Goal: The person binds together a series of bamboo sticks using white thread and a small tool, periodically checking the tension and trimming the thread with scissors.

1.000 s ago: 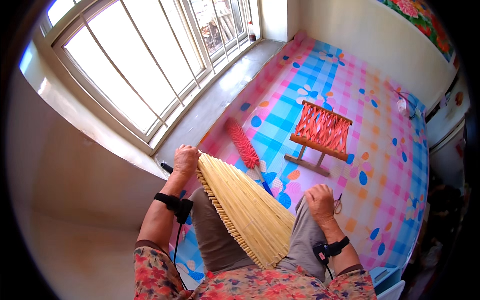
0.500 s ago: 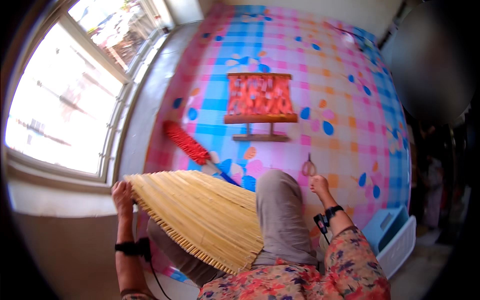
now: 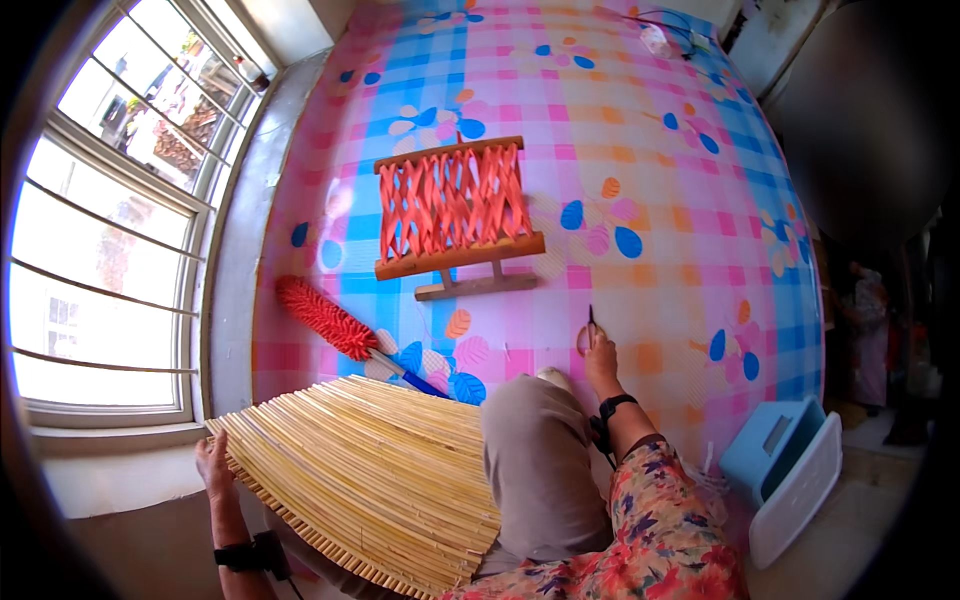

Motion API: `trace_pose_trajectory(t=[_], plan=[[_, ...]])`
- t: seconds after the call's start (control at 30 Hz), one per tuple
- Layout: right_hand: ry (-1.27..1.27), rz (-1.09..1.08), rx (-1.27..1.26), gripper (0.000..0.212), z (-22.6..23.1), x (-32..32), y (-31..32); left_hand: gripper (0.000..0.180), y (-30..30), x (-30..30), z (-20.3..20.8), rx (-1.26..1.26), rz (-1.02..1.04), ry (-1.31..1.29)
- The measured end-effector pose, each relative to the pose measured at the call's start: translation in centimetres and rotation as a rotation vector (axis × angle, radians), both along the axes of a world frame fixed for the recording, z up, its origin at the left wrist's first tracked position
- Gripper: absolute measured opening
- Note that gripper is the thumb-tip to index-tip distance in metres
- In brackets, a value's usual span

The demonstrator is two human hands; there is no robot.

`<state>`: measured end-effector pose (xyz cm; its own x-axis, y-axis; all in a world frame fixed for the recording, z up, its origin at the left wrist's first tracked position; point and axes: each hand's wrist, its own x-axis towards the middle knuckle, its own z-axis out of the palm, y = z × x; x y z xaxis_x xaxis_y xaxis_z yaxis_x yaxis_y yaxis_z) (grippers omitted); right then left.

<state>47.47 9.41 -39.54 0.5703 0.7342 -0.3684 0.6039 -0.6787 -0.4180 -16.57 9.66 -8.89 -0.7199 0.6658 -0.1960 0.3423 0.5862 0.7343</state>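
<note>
A yellow slatted mat [image 3: 370, 470] lies left of scissors [image 3: 591, 321].

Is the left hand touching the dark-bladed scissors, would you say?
No, the left hand holds the yellow slatted mat, while the right hand is at the scissors.

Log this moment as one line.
left hand: holding edge of slatted mat | right hand: at scissors, grip unclear | around: red duster, red-strapped stool, blue container
</note>
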Motion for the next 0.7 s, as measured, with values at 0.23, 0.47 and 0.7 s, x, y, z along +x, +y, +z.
trace_pose_trajectory(t=[0.23,0.47,0.7], plan=[[-0.036,0.047,0.125,0.043,-3.2,1.0,-0.1,0.024,-1.1,2.9,1.3,0.069,0.036,-0.648],[-0.012,0.010,0.008,0.022,-3.3,0.7,1.3,0.029,-3.5,3.8,1.9,0.092,0.076,-0.667],[-0.087,0.081,-0.049,0.020,-3.4,0.7,3.0,0.024,-3.2,6.4,7.3,0.220,-0.118,-0.389]])
